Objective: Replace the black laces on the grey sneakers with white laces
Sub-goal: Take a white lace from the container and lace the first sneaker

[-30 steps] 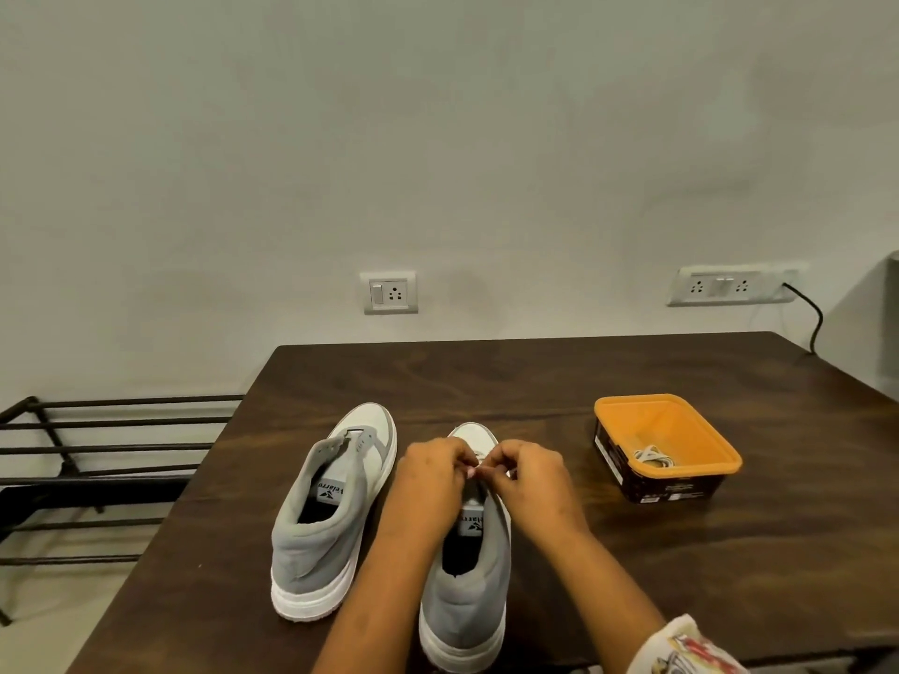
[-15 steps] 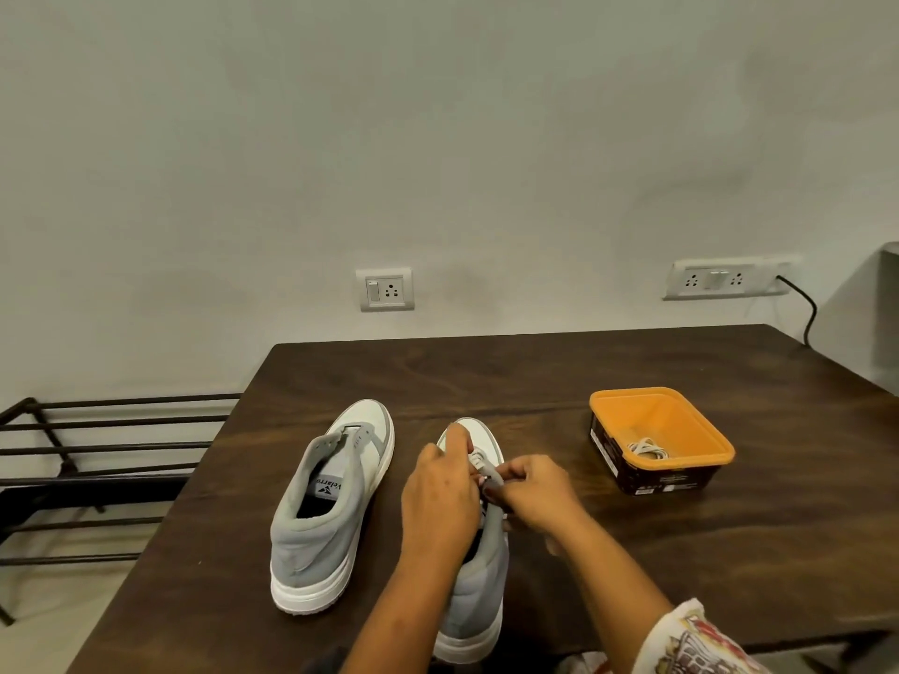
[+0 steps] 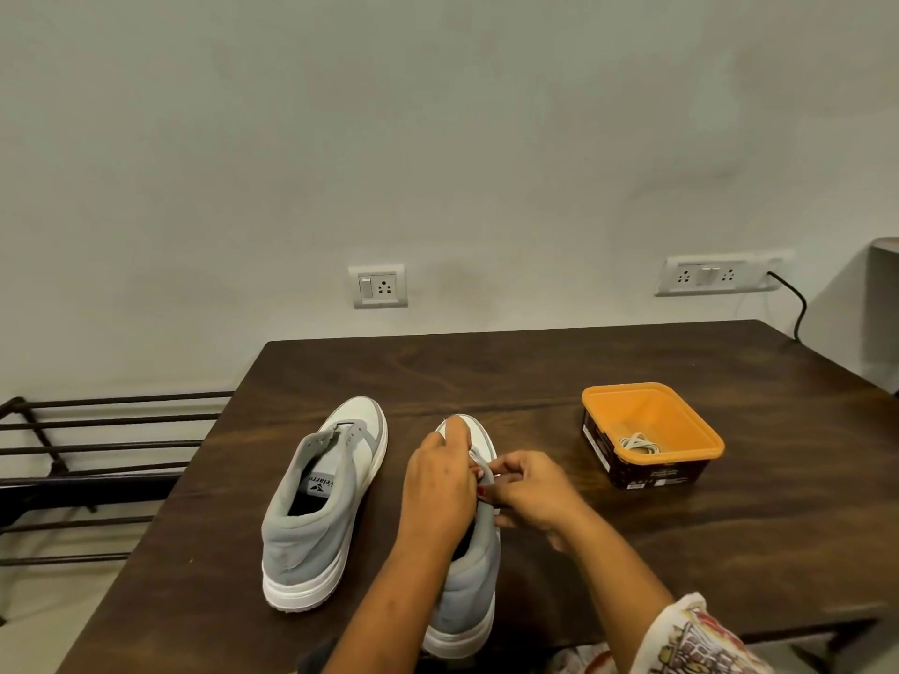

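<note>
Since a second ago: left hand (image 3: 440, 484) has slid forward from the tongue to the toe of the right sneaker (image 3: 464, 591), and right hand (image 3: 530, 488) has dropped to that shoe's right side.

Head view: left hand is curled over the shoe's front, gripping it. Right hand's fingers are curled, pinching a pale grey strip at the eyelet row; lace or flap, can't tell. Left sneaker (image 3: 316, 508) stands just beside it, heel toward the person. White lace (image 3: 639, 444) lies coiled in the orange tub (image 3: 700, 447), well to the right on the table (image 3: 535, 372).
</note>
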